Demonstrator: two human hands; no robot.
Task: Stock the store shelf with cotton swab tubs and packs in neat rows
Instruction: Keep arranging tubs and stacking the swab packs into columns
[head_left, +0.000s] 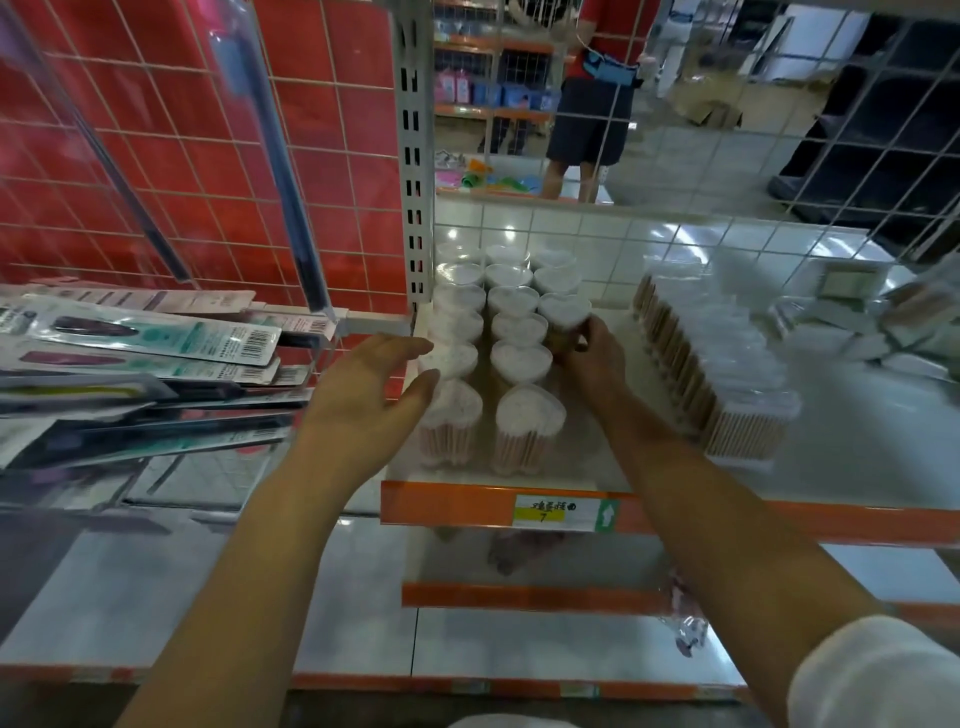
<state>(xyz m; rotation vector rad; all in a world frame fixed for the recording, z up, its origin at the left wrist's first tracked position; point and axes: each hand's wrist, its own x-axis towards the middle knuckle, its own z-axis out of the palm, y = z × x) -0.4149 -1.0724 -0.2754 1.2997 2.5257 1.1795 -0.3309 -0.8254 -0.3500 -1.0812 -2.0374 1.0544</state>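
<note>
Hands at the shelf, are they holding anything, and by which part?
The right hand grips a heart-shaped swab tub by its side wall, below the lid. The left hand is open, holding nothing.

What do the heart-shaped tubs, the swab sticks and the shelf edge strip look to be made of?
Heart-shaped tubs: probably clear glossy plastic, since the swabs show through the walls. Swab sticks in the packs: tan and matt, likely wood or bamboo. Shelf edge strip: orange and smooth, probably plastic or painted metal; the picture cannot settle which.

"7" on shelf price label (558, 513)
</note>
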